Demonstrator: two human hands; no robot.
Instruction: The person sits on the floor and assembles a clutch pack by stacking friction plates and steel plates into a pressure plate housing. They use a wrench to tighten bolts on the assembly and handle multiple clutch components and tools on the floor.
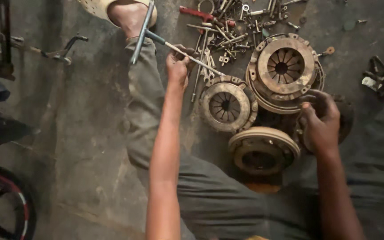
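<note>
Down on the bare concrete floor (81, 133), seen from the head camera, the person sits with legs stretched out in grey trousers (147, 115), a sandalled foot (125, 11) near the far edge of the view.

The left hand (177, 64) is closed around the handle of a long T-handled tool (174, 46), its thin shaft slanting down to the rim of the small clutch plate (228, 104), which lies flat on the floor between the legs. The right hand (320, 120) is curled over a dark round part (345, 120) lying beside the person's right leg; the fingers are bent onto it, but whether they truly clamp it I cannot tell, since most of that part is hidden under the hand.

Just beyond the small plate sits a large clutch plate (283, 66), stacked on other rings, and nearer the body lies a rusty ring-shaped housing (263, 149). A scatter of spanners and bolts (227, 31) lies at the far side, touching the plates' edges. A small black clamp (378, 78) sits well apart at the right, and a bicycle wheel (5, 204) fills the near left corner.

These plates look like heavy, stiff pressed steel, rusty and gritty rather than slippery; the outer rim seems the safest hold, away from the thin spring fingers at the centre.
</note>
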